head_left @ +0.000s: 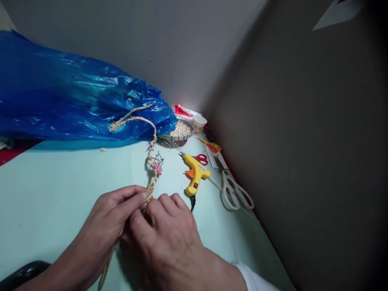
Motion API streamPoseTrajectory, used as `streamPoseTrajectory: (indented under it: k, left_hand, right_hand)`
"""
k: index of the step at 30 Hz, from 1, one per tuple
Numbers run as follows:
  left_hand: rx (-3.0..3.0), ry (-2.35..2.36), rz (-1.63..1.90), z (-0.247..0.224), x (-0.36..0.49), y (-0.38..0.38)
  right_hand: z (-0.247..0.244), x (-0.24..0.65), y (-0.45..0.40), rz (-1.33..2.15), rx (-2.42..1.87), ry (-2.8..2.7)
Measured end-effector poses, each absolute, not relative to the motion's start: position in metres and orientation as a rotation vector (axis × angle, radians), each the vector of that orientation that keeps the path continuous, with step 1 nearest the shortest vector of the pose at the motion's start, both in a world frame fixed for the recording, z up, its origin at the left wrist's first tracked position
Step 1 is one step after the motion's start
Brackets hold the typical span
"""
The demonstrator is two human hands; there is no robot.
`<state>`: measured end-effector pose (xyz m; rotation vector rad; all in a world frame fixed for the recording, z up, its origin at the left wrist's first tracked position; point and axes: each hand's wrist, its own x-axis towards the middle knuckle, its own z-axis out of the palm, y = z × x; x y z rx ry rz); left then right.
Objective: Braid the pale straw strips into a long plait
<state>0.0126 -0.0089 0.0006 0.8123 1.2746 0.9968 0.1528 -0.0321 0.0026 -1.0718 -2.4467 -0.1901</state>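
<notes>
A pale braided straw cord runs from my hands across the table and curves up over a blue plastic bag, where its far end frays. My left hand pinches the braid's near part between thumb and fingers. Pressed close beside it, my right hand is closed at the same near end, its fingertips hidden behind the knuckles. Below the hands a loose straw strand hangs toward the table's front. A pink binder clip touches the braid just beyond my fingers.
A blue plastic bag lies along the back. To the right are a yellow glue gun, red-handled scissors, large white-handled scissors and orange-handled scissors. A woven basket and paper cup stand behind, near the wall.
</notes>
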Motion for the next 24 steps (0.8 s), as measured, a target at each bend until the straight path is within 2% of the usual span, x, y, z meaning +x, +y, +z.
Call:
streamPoseTrajectory:
  k: [5,9,11,17,24]
  left_hand:
    - [0.822,1.266,1.005,-0.001,0.011,-0.010]
    - [0.871,1.308,0.985,-0.002,0.010,-0.010]
    - [0.876,1.348,0.974,-0.001,0.009,-0.009]
    - [0.859,1.397,0.994,-0.002,0.009,-0.008]
    - [1.089,1.267,1.130,-0.016,0.002,-0.007]
  right_hand:
    - [0.013,0.168,-0.017,0.811,-1.270,-1.864]
    - [0.004,0.164,-0.006,1.479,-1.127,-1.658]
    - [-0.002,0.161,-0.002,1.568,-1.095,-1.604]
    - [-0.010,0.158,-0.001,1.368,-1.188,-1.516]
    - [-0.009,0.150,-0.001,1.583,-1.079,-1.358]
